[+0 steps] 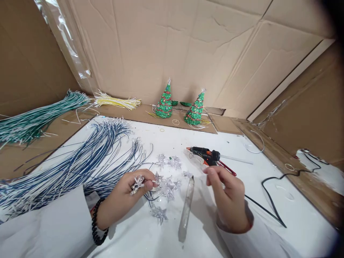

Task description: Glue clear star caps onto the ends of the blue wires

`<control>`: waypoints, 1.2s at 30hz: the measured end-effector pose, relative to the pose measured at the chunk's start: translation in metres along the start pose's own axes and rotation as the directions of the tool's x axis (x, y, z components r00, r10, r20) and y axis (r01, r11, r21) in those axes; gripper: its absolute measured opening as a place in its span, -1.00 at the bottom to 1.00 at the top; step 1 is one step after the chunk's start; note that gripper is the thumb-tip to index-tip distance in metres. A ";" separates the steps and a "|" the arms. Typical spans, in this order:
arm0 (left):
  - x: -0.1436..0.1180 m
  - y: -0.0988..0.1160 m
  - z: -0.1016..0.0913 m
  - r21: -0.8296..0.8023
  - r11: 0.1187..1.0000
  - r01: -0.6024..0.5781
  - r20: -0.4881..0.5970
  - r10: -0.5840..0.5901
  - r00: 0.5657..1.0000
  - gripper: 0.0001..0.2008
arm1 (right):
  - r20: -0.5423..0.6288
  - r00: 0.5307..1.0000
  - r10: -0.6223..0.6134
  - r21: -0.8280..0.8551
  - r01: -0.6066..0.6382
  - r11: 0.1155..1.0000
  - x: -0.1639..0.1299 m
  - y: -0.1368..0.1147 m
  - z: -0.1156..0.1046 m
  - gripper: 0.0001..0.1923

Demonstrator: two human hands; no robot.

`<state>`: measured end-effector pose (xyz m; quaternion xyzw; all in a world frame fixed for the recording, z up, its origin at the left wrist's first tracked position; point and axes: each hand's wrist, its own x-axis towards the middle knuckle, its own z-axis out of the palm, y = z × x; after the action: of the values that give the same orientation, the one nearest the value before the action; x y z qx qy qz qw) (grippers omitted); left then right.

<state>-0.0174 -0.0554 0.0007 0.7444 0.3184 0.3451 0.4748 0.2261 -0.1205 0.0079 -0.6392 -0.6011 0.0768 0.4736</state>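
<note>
We pinch clear star (137, 182) in left hand (126, 195) fingers; right hand (228, 199) hovers empty, fingers loosely curled, near glue gun (208, 156). Loose stars (168, 186) on desk (150, 236) unassembled; wire bundle (80, 165) mostly untouched. Two finished trees (164, 102) behind.

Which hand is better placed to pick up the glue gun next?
Right, probably. The right hand hovers empty just in front of the glue gun, while the left hand already holds clear plastic stars and is farther away.

Both forearms wear loose white fabric sleeves (53, 229); a black beaded bracelet (97, 225) circles the left wrist, and a red cuff edge (251, 225) shows at the right.
</note>
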 end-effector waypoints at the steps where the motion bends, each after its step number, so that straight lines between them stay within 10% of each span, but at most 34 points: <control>1: 0.000 0.000 0.000 -0.018 1.000 0.015 -0.003 -0.015 1.000 -0.85 | -0.025 0.998 0.055 -0.072 -0.057 0.996 -0.003 0.007 -0.007 -0.71; 10: -0.001 0.000 -0.003 -0.082 0.996 0.029 -0.107 -0.037 0.994 -0.77 | 0.065 0.980 0.188 -0.400 -0.147 0.905 0.005 0.060 -0.044 -0.57; 19: 0.000 0.000 -0.003 -0.124 0.991 0.055 -0.149 -0.073 0.986 -0.72 | 0.437 0.872 0.220 -0.174 -0.158 0.972 0.046 0.060 -0.015 -0.70; 28: -0.001 -0.001 -0.003 -0.140 0.989 0.047 -0.137 -0.067 0.988 -0.79 | 0.512 0.848 0.136 0.328 -0.339 0.882 0.050 0.010 0.007 -0.71; 36: -0.001 -0.003 -0.004 -0.158 0.983 0.097 -0.108 -0.115 0.987 -0.80 | 0.343 0.920 0.188 0.337 -0.308 0.890 0.018 0.009 0.026 -0.89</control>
<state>-0.0212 -0.0532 -0.0012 0.6663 0.3575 0.3855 0.5287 0.2194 -0.0906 -0.0045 -0.5867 -0.5517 0.3500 0.4783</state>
